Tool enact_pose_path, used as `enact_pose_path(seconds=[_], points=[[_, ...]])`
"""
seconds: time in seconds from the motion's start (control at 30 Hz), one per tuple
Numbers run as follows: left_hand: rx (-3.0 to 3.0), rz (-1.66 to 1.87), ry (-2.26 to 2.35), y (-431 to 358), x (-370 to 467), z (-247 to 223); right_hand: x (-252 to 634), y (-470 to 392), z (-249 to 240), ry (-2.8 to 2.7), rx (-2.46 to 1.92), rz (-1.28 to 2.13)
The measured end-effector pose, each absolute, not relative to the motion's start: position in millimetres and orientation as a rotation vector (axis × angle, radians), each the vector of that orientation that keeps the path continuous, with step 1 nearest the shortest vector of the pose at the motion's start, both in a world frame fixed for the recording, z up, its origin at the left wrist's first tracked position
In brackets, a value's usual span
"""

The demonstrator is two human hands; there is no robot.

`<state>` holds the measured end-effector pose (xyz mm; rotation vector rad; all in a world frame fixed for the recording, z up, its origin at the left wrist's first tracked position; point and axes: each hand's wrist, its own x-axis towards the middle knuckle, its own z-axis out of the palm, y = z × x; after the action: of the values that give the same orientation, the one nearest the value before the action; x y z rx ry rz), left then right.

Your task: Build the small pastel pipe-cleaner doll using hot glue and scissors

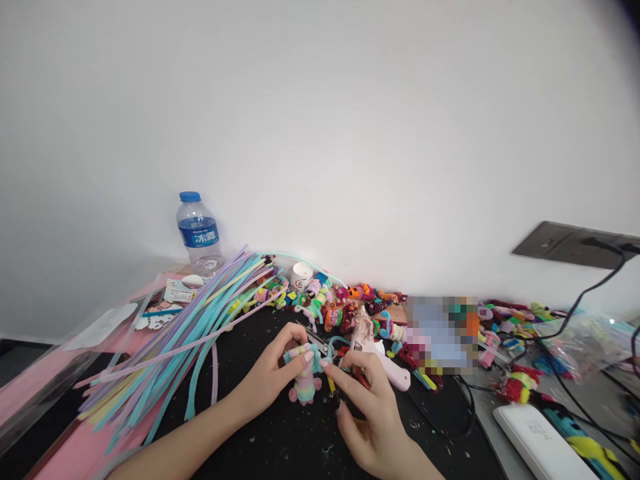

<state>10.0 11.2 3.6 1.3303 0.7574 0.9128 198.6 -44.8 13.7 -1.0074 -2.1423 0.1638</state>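
Observation:
A small figure made of pastel pipe cleaners (305, 385), banded in pink, yellow and blue, stands upright over the black mat. My left hand (273, 373) is closed around its upper part, thumb in front. My right hand (367, 407) is beside it on the right, index fingertip at the figure's blue top edge, thumb lower and apart. I see nothing held between those fingers. A light blue pipe cleaner (334, 341) curves up just behind my right fingertips; whether it joins the figure I cannot tell. Behind the hands lies a pale pink glue gun (393, 370).
A bundle of long pastel pipe cleaners (200, 333) lies left, near a water bottle (199, 233). Several finished pipe-cleaner figures (340, 313) and a paper cup (301, 275) line the wall. Right are a blurred screen (443, 333), black cables (565, 330) and a white power bank (540, 440).

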Motion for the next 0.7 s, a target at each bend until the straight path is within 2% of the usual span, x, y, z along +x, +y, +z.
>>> enact_pose_path(seconds=[0.3,0.5,0.7], points=[[1.533,0.846,0.774,5.3,10.4,4.1,190.6,-37.9,1.2,-1.91,-1.142,0.246],[1.976,0.992,0.766,4.2,7.3,9.3,187.8,-37.1,4.0,-1.892,-1.104,0.252],[2.056,1.008,0.739,3.2,5.7,8.8,189.1,-38.5,5.9,-1.904,-1.08,0.291]])
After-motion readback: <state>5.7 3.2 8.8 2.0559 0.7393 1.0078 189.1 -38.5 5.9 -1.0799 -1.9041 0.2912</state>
